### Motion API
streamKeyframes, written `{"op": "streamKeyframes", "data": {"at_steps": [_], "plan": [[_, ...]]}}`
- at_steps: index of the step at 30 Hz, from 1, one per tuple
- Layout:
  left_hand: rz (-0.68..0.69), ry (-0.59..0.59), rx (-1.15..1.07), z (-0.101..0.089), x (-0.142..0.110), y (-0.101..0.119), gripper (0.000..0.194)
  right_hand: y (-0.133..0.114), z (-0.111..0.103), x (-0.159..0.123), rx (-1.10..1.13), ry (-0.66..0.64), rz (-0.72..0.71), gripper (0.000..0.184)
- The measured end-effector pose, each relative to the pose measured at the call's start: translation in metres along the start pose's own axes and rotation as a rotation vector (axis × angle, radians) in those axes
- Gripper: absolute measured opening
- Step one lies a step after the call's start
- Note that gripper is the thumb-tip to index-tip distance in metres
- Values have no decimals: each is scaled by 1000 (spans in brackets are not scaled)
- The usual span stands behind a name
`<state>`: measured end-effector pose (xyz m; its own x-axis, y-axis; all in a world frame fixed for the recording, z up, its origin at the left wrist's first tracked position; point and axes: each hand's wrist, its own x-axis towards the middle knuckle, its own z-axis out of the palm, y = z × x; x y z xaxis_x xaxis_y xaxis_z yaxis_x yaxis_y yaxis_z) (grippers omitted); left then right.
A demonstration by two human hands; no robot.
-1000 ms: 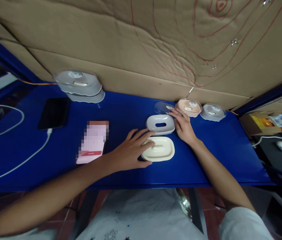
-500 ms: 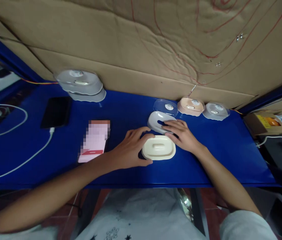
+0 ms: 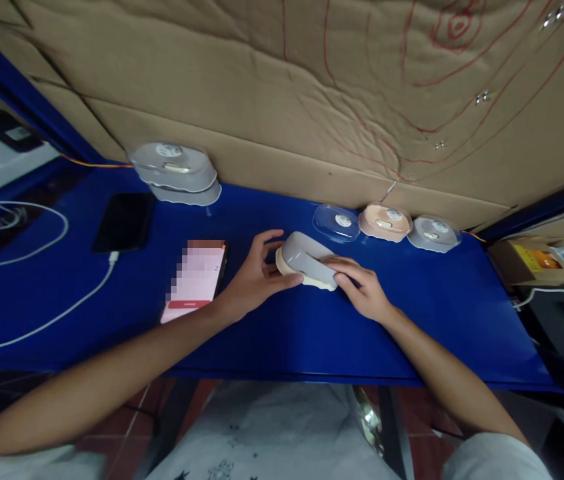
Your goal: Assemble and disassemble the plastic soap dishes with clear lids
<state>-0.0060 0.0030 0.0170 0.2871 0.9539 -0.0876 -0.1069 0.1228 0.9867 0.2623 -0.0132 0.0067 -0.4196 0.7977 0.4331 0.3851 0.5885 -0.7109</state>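
Note:
My left hand (image 3: 255, 283) grips the left end of a cream oval soap dish (image 3: 286, 264), thumb at the near side and fingers behind it. A grey soap dish piece (image 3: 302, 251) lies over the cream one, tilted, and covers most of it. My right hand (image 3: 366, 293) holds the right end of the grey piece, with the thumb on its near edge and some fingertips hidden in its opening. Just behind them a clear lid (image 3: 329, 227) with a round sticker rests on the blue table (image 3: 282, 347).
Along the cardboard wall (image 3: 242, 100) stand a peach soap box (image 3: 387, 223) and a grey soap box (image 3: 435, 235) at right, and stacked grey soap boxes (image 3: 177, 175) at left. A lit phone (image 3: 197, 273) and a dark phone (image 3: 125, 222) on a white cable (image 3: 87, 300) lie at left.
The grey piece has come forward from behind the cream soap dish onto it. The cream dish is now lifted and tilted in my left hand. My right hand has closed on the grey piece.

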Motion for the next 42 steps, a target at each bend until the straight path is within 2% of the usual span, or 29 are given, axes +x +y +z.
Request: {"op": "streamKeyframes", "data": {"at_steps": [5, 9, 11, 14, 17, 22, 25, 30, 32, 36, 38, 42], "plan": [[-153, -68, -231, 1, 0, 2, 102, -6, 1, 2, -104, -135, -75, 38], [-253, -77, -370, -2, 2, 2, 90, -2, -2, 4, -191, -195, -116, 37], [-296, -74, -422, -2, 3, 4, 80, 7, -6, 8, -232, -136, -101, 37], [-345, -77, -465, -1, 3, 8, 68, 28, -12, 17, -409, 6, 46, 48], [-360, -87, -457, 0, 2, 10, 59, 48, -16, 20, -588, -4, 164, 60], [-368, -89, -449, -1, 1, 10, 53, 55, -16, 13, -677, -12, 165, 61], [-377, -99, -446, -1, 0, 11, 53, 53, -17, 11, -616, -1, 221, 64], [-383, -94, -507, -1, 1, 9, 53, 39, -15, 7, -282, 144, 235, 54], [-363, -87, -537, -2, 3, 7, 50, 27, -10, 3, -205, 101, 183, 53], [-327, -96, -560, -4, 4, 3, 46, 5, -1, -2, -224, -99, 58, 56], [-318, -110, -562, -4, 4, 2, 47, 1, 0, -2, -255, -157, 5, 58], [-329, -89, -568, -5, 3, -1, 49, 3, -1, -1, -307, -187, -65, 64]]}}
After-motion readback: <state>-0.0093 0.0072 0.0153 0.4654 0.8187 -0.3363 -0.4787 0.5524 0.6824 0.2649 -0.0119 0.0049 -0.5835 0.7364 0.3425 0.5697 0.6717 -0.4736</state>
